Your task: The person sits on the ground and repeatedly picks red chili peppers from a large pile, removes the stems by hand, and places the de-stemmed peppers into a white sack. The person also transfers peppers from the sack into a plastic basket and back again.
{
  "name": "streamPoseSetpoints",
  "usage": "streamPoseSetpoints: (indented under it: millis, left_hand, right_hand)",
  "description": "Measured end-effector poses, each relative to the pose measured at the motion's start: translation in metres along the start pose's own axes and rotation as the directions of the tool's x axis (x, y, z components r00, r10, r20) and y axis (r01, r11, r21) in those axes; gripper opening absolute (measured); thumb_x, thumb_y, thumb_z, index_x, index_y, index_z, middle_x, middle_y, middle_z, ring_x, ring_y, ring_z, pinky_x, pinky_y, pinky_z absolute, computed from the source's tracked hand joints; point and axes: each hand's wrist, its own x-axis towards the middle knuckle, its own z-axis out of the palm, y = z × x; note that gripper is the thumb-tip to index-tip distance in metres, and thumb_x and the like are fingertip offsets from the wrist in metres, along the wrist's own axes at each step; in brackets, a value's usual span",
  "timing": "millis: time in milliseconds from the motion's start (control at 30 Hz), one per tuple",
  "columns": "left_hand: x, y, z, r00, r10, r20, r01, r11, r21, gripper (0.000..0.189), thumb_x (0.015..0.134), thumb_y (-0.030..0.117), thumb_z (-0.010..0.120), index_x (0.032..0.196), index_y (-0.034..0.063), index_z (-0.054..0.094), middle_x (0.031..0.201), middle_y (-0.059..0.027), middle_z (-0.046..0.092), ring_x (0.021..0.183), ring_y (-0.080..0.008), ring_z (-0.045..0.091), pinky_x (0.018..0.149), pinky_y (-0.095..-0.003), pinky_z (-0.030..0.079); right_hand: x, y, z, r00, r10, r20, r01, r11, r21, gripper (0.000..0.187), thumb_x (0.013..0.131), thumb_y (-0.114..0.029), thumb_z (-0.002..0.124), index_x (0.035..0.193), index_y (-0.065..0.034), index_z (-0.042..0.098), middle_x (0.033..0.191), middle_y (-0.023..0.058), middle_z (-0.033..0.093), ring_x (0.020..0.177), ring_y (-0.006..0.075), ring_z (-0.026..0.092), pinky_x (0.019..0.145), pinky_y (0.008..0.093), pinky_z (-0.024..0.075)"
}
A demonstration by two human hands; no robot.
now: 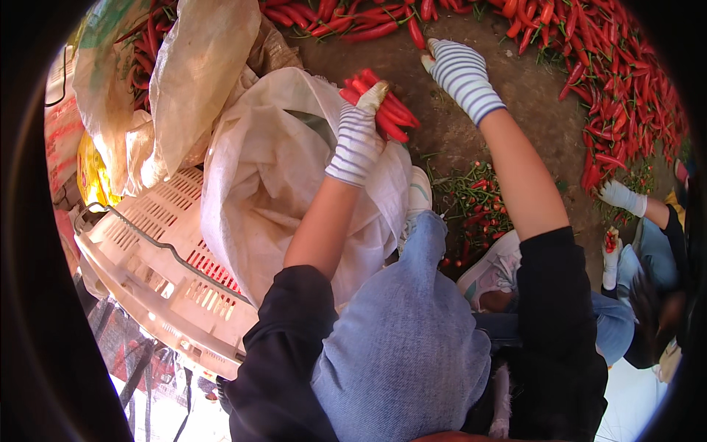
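My left hand (362,130), in a striped glove with a stained thumb, grips a bunch of red chili peppers (395,113). It is above the rim of an open white woven sack (243,160), whose inside is mostly hidden by folds. My right hand (458,74), gloved alike, reaches forward over the dirt floor, its thumb and fingertips slightly apart. Close to those fingertips lies the end of a single red chili pepper (415,30), at the edge of a row of chilies (337,25). I cannot tell whether they touch.
A large heap of red chilies (613,72) curves along the right. Green stems and chili scraps (475,193) lie by my shoes. A pale plastic crate (160,237) with a wire handle stands left, below other sacks (193,83). A co-worker's gloved hand (621,198) touches the heap's edge.
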Motion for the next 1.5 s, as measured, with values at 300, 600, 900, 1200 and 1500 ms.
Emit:
streamPoseSetpoints:
  millis: [300, 600, 900, 1200, 1500]
  left_hand:
    - [0.032, -0.023, 0.015, 0.992, 0.053, -0.114, -0.056, 0.998, -0.023, 0.017, 0.075, 0.008, 0.067, 0.088, 0.0085, 0.056, 0.08, -0.0035, 0.059, 0.071, -0.017, 0.057, 0.062, -0.0323, 0.049]
    - [0.034, -0.016, 0.013, 0.984, -0.023, -0.179, 0.0, 0.991, -0.132, 0.026, 0.073, 0.007, 0.069, 0.091, 0.0091, 0.051, 0.08, -0.0032, 0.054, 0.072, -0.0162, 0.053, 0.063, -0.0313, 0.046]
    - [0.022, -0.019, 0.042, 0.965, -0.261, -0.012, 0.256, 0.956, -0.142, 0.016, 0.078, 0.011, 0.062, 0.089, 0.0065, 0.052, 0.079, -0.0051, 0.056, 0.071, -0.0203, 0.056, 0.066, -0.0346, 0.05]
    - [-0.015, -0.007, 0.03, 0.888, -0.454, 0.077, 0.458, 0.888, -0.044, 0.019, 0.075, 0.013, 0.065, 0.091, 0.0048, 0.057, 0.085, -0.0089, 0.061, 0.078, -0.0234, 0.058, 0.074, -0.0399, 0.048]
    - [-0.017, -0.002, -0.01, 0.802, -0.478, 0.357, 0.546, 0.829, -0.118, 0.025, 0.076, 0.012, 0.059, 0.096, 0.0016, 0.049, 0.082, -0.0141, 0.056, 0.073, -0.0272, 0.056, 0.069, -0.0446, 0.049]
  right_hand:
    - [-0.028, 0.0, -0.022, 0.99, 0.12, -0.07, -0.118, 0.993, 0.023, 0.049, 0.077, -0.044, 0.055, 0.105, -0.0043, 0.054, 0.101, 0.0153, 0.059, 0.096, 0.0309, 0.057, 0.082, 0.0397, 0.0463]
    - [-0.009, 0.004, 0.001, 0.995, -0.022, -0.098, 0.026, 0.999, 0.041, 0.035, 0.079, -0.032, 0.056, 0.099, -0.003, 0.052, 0.098, 0.0161, 0.059, 0.089, 0.0334, 0.058, 0.077, 0.0413, 0.0468]
    - [-0.09, -0.003, -0.036, 0.951, -0.31, -0.005, 0.31, 0.951, -0.011, 0.029, 0.081, -0.031, 0.052, 0.091, -0.0039, 0.054, 0.084, 0.0146, 0.06, 0.073, 0.0305, 0.061, 0.064, 0.0409, 0.0492]
    - [-0.106, -0.001, -0.054, 0.827, -0.513, 0.231, 0.485, 0.858, 0.169, 0.029, 0.08, -0.034, 0.054, 0.082, -0.0047, 0.058, 0.073, 0.0139, 0.06, 0.067, 0.0315, 0.06, 0.06, 0.0406, 0.048]
    - [-0.131, -0.003, -0.075, 0.532, -0.775, 0.34, 0.586, 0.627, 0.513, 0.015, 0.077, -0.024, 0.057, 0.077, -0.0085, 0.056, 0.065, 0.0126, 0.058, 0.062, 0.032, 0.058, 0.056, 0.0401, 0.0462]
